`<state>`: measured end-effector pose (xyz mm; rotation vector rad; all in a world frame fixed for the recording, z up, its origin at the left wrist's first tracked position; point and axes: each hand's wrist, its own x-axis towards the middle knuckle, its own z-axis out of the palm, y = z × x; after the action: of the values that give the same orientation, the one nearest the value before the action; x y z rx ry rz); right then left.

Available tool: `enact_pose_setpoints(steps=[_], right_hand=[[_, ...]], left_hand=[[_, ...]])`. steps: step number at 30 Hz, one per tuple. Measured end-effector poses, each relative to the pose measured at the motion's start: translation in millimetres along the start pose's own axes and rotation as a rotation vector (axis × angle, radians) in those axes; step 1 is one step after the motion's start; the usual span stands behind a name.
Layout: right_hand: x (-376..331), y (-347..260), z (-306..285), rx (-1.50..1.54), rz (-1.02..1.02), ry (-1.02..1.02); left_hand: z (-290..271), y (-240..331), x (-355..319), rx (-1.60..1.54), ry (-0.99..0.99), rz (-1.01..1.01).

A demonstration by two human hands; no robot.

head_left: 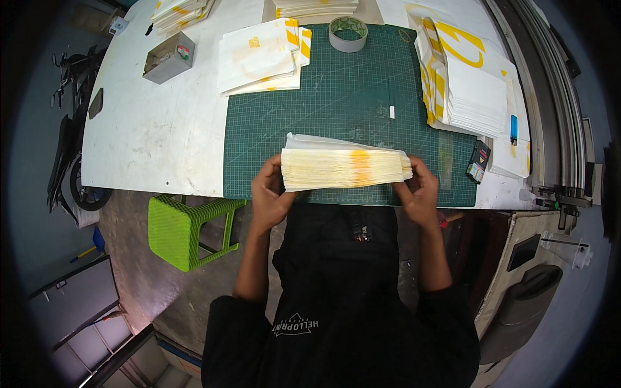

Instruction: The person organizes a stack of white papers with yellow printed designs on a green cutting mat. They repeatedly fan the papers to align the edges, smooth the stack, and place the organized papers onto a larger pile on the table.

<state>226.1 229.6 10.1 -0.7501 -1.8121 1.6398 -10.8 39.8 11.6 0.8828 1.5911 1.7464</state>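
Observation:
A thick stack of white paper bags (323,169), its layered edges tinged yellow and orange, is held level between my two hands over the near edge of the green cutting mat (310,110). My left hand (270,194) grips the stack's left end, the thumb along the lower side. At the opposite end, my right hand (417,191) closes round the corner in the same way. The fingers behind the stack are partly hidden.
Flat white-and-yellow bags (259,55) lie at the far left of the mat; a thicker bag pile (475,97) is at right. A tape roll (348,34), grey box (169,58), blue lighter (514,129) and black pack (478,161) lie around. A green stool (178,233) stands below the table's left.

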Motion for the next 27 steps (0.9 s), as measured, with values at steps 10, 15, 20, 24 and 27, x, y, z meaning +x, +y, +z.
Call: enact_pose_setpoints(steps=[10,15,20,24,27], right_hand=[[1.5,2.4,-2.9,0.06,0.029,0.013],[3.5,-1.5,-4.9,0.009,-0.035,-0.031],[2.9,1.7,-6.6,0.003,-0.032,-0.04],[8.6,-15.1,-2.7,0.059,0.001,-0.075],[21.1,-10.0,-10.9,0.067,-0.015,-0.214]], left_hand=[[-13.8,4.8,38.1,0.105,-0.256,0.224],[-24.3,1.7,44.7,0.068,-0.418,0.051],[-22.0,-3.6,41.8,-0.085,-0.342,0.009],[-15.9,1.0,37.4,-0.136,-0.237,-0.035],[-21.7,-2.0,46.7,-0.02,-0.382,-0.027]])
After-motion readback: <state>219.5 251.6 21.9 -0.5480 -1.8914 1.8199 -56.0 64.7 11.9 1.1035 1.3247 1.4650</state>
